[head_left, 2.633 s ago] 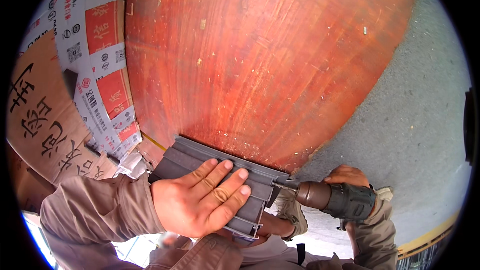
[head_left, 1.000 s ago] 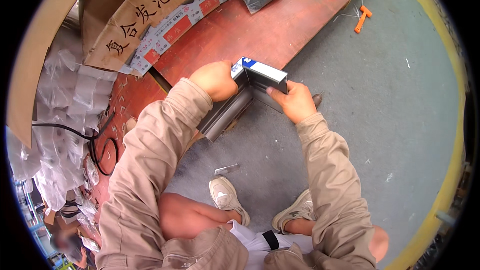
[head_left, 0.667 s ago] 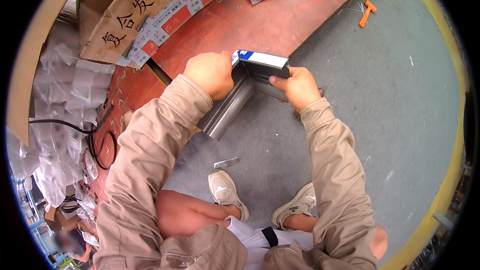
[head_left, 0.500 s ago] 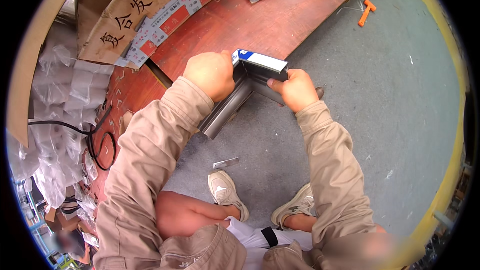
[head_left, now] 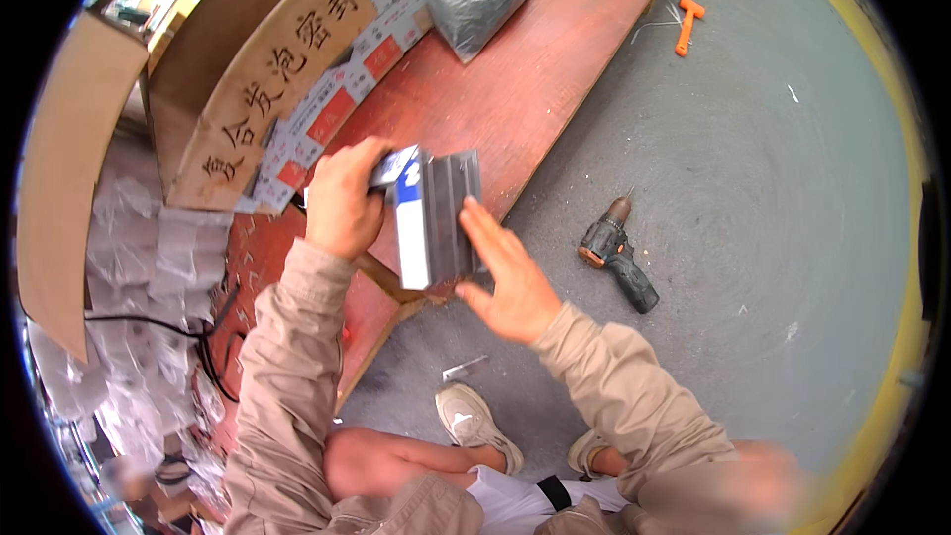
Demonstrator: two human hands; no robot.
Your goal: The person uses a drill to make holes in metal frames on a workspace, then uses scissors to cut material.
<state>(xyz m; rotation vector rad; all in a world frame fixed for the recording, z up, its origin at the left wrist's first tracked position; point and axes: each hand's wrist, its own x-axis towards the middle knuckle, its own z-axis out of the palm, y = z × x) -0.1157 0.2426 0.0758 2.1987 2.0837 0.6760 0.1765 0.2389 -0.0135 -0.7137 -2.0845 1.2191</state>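
A short, L-shaped corner piece of dark grey grooved metal profile (head_left: 452, 213), with white and blue film on one side, is held up over the edge of the red workbench. My left hand (head_left: 347, 200) is closed around its left arm, fingers partly hidden behind it. My right hand (head_left: 513, 282) lies at the grooved face, with fingers stretched out against its right edge and thumb apart near the lower corner. It does not wrap around the profile.
The red workbench (head_left: 555, 59) carries a large cardboard box (head_left: 213, 154) and a bag of dark material (head_left: 475, 0). A cordless drill (head_left: 619, 258), an orange hammer-shaped tool (head_left: 687, 28) and a small metal strip (head_left: 466, 369) lie on the grey floor. Plastic-wrapped bundles (head_left: 129, 267) stand left.
The profile has turned and moved left and down, its film-covered side now facing more upward. My right hand has let go of its end and opened against the face. The drill shows fully.
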